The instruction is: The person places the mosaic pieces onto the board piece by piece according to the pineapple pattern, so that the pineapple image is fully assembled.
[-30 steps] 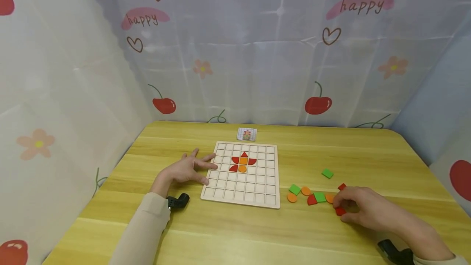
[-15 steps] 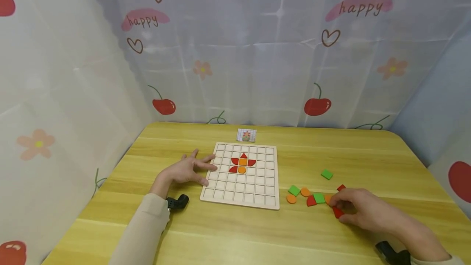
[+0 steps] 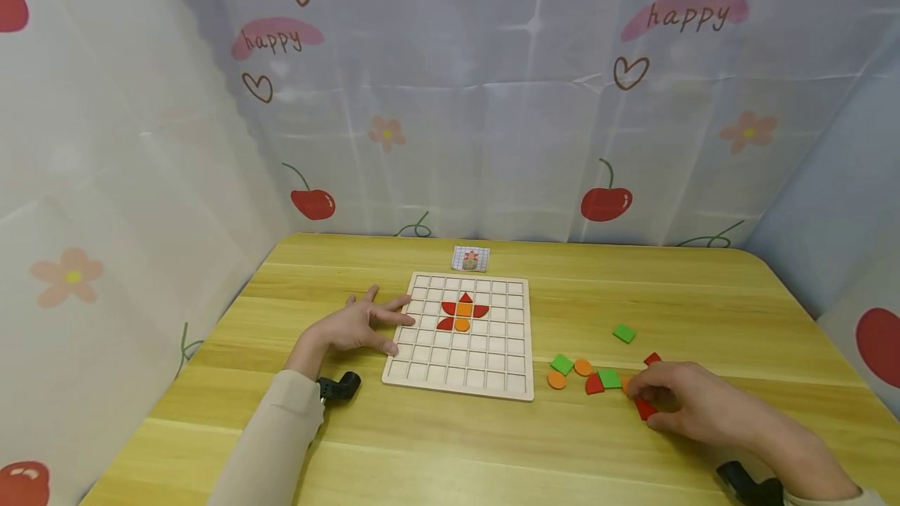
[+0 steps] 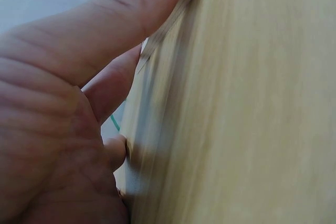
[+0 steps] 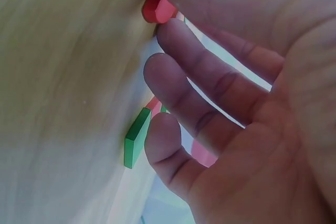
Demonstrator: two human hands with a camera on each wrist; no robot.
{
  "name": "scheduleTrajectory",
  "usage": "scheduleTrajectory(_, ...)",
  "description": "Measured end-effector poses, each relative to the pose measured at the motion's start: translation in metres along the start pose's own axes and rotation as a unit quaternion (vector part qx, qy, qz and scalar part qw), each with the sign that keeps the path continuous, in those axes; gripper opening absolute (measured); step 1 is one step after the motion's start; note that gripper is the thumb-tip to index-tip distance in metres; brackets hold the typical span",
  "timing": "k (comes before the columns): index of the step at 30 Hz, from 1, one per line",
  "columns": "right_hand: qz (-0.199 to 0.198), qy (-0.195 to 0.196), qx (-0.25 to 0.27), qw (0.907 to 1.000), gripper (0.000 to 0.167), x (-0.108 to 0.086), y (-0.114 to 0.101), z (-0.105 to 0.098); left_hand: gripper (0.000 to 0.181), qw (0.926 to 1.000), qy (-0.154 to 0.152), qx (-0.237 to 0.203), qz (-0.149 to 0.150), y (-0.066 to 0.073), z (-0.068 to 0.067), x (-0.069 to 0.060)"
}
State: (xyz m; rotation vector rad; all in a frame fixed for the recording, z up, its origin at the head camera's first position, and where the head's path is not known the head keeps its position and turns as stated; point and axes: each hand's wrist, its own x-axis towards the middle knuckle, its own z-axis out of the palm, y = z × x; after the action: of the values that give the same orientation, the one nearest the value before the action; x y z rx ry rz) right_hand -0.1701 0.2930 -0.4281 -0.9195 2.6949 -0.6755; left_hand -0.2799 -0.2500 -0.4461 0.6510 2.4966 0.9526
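Board: the wooden grid board (image 3: 497,365) lies flat on the tabletop (image 3: 710,295), between the two hands.
Pieces laid: six sit in the middle cells. A red triangle (image 3: 466,298) is farthest from the person, then an orange square (image 3: 464,309) flanked by curved red pieces; nearest are an orange circle (image 3: 462,325) and a curved red piece (image 3: 445,324) on its left only.
Pieces left: nine loose ones show to the board's right: three green, three orange, three red. No green is on the board; if all belong there, the work looks under half done.
Card: the small printed card (image 3: 470,258), just beyond the board, shows red above and greenish below, too small to read cell by cell.
Right hand: the right hand (image 3: 692,400) is narrow, thumb and finger apparently pinching a red piece (image 3: 645,410); whether it is lifted cannot be told.
Left hand: the left hand (image 3: 355,324) is spread wide, fingertips at the board's left edge.
Edges and room: bare wood separates the board's right rim from the nearest loose pieces. The straight way over crosses the loose row; the near side offers broader open wood. Patterned cloth (image 3: 520,162) rises behind the tabletop's far edge.
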Motion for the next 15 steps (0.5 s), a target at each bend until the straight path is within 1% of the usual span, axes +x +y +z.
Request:
scheduleTrajectory(4,0.0,0.0,0.0,1.0,0.035,-0.0001,-0.0009,0.0,0.056,1.0,-0.002,-0.003,0.001,-0.0003,0.0005,-0.0008)
scheduleTrajectory(8,-0.006,0.001,-0.015,0.9999,0.029,0.0,-0.0013,-0.0004,0.057,1.0,-0.002,-0.003,0.001,-0.001,0.001,-0.0005)
scheduleTrajectory(11,-0.004,0.0,-0.025,0.9997,0.028,0.0001,-0.0017,-0.0004,0.057,1.0,-0.001,-0.004,0.0,-0.0019,0.0009,0.0004)
scheduleTrajectory(15,-0.003,-0.004,-0.017,0.9998,0.027,0.0001,-0.0022,0.0011,0.057,1.0,0.001,-0.003,-0.001,-0.0023,0.0005,0.0012)
